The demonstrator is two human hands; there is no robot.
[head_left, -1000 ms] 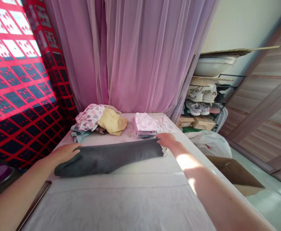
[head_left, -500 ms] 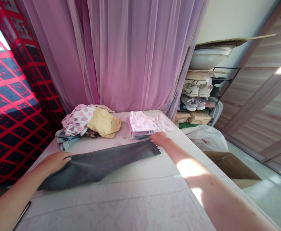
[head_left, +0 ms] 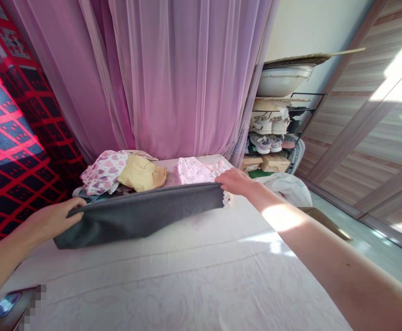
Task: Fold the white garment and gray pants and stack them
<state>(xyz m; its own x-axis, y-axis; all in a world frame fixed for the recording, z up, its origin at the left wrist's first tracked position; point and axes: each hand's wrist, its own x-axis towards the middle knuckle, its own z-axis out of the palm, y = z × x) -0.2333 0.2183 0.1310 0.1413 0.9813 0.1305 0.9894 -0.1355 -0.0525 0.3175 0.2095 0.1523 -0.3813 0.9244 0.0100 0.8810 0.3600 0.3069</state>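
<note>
Nearest me, short of the cloth's left end, a phone-like thing lies on the pale table, partly blurred out. Beyond it, two bare hands hold the grey cloth stretched between them. The left hand has its grip closed on the left corner, fingers above and thumb below. The right hand pinches the far right corner, just above some white trim.

The cloth has just risen: half a second ago its top edge sat below the pink clothes, and now it hides their lower part from view. I judge that it now hangs at least partly from the hands; whether its lower edge touches the table, I cannot tell.

Just beyond the cloth's left half is a loose heap with a heart-print piece and a yellow one. The pink clothes lie behind its right end.

Well right of the cloth, on the floor, stands a box, its contents out of sight. Past that are a white bag, contents unclear, and a rack bearing cartons, white shoes, grey shoes and a covered basin. Behind the cloth, a purple curtain closes the view.
</note>
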